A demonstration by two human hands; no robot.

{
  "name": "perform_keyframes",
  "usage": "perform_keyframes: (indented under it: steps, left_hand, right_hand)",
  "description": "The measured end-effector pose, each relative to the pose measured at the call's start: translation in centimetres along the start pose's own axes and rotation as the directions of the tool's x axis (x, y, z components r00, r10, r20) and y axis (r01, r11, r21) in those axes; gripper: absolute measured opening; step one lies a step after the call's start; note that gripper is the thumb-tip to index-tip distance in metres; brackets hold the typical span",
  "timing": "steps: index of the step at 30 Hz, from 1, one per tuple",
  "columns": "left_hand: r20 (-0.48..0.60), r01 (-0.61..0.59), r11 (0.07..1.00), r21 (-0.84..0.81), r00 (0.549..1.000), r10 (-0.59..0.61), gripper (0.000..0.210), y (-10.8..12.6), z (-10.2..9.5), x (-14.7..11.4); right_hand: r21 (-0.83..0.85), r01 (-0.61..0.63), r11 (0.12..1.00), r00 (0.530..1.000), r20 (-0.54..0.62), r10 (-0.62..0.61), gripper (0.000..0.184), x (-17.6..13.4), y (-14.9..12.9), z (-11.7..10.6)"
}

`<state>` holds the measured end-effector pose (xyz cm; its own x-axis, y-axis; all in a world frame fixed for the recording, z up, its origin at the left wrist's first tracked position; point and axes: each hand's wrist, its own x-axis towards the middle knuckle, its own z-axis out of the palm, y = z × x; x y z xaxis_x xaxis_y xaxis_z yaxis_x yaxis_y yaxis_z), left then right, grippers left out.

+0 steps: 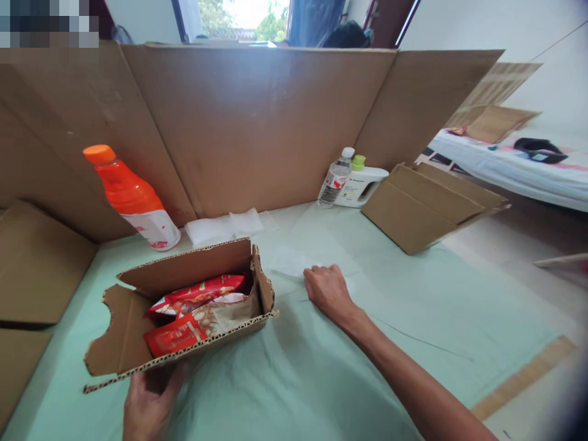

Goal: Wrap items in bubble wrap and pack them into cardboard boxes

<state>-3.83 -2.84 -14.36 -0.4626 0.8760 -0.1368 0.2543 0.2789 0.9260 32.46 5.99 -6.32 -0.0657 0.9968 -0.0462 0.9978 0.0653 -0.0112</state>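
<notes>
An open cardboard box (pixel 133 331) sits tilted on the green cloth, with red and brown snack packets (pixel 202 312) inside. My left hand (pixel 149 398) grips the box's near lower side; its fingertips are hidden beneath the cardboard. To the right of the box, my right hand (pixel 327 288) is closed, knuckles up, low over the cloth. A thin see-through plastic sheet (pixel 289 264) runs to its fingers and seems pinched there. Folded white translucent wrapping (pixel 220 229) lies behind the box.
An orange-capped bottle (pixel 138 202) stands at the back left. A clear water bottle (pixel 336 179), a white jug (pixel 361 187) and another cardboard box (pixel 413 208) are at the back right. Tall cardboard panels (pixel 266 122) wall off the far side of the green cloth (pixel 349 380).
</notes>
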Motion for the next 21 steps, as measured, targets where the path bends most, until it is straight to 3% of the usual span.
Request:
perform_keyframes:
  steps: [2,4,7,9,12,16,18,21]
  left_hand:
    - [0.022,0.076,0.997,0.002,0.997,-0.076,0.062,0.6,0.0,0.2]
    - [0.02,0.08,0.997,-0.01,0.997,-0.08,0.065,1.6,0.3,0.2]
    - [0.014,0.03,0.998,-0.06,0.999,-0.03,0.063,3.0,1.1,-0.3]
    - [0.034,0.014,0.995,-0.103,0.999,-0.011,0.061,3.6,1.7,-0.6]
    - [0.06,-0.03,0.991,-0.133,0.997,0.039,0.056,4.4,2.8,-0.5]
    - [0.072,-0.17,0.975,-0.146,0.981,0.182,0.057,6.1,4.5,1.8]
    - [0.103,-0.208,0.968,-0.139,0.969,0.223,0.056,6.9,5.3,3.2]
    - [0.118,-0.218,0.965,-0.143,0.965,0.235,0.059,7.4,5.6,3.9]
  right_hand:
    - [0.084,0.021,0.996,0.996,0.088,-0.029,0.024,-3.3,-0.3,-0.4]
    - [0.275,0.075,0.958,0.982,0.144,-0.119,0.023,-6.0,-1.0,-0.7]
    - [0.525,0.077,0.847,0.992,0.048,-0.12,0.035,-8.0,-2.0,-0.9]
    - [0.631,0.091,0.77,0.996,-0.038,-0.086,0.044,-7.8,-2.7,-0.9]
    - [0.746,0.196,0.637,0.979,-0.117,-0.164,0.054,-5.5,-4.0,-1.1]
    - [0.831,0.219,0.512,0.972,-0.144,-0.183,0.054,-2.3,-4.8,-1.1]
    - [0.82,0.2,0.536,0.979,-0.144,-0.145,0.052,-2.2,-3.8,-0.7]
    - [0.716,0.154,0.681,0.988,-0.123,-0.093,0.046,-4.8,-0.9,0.3]
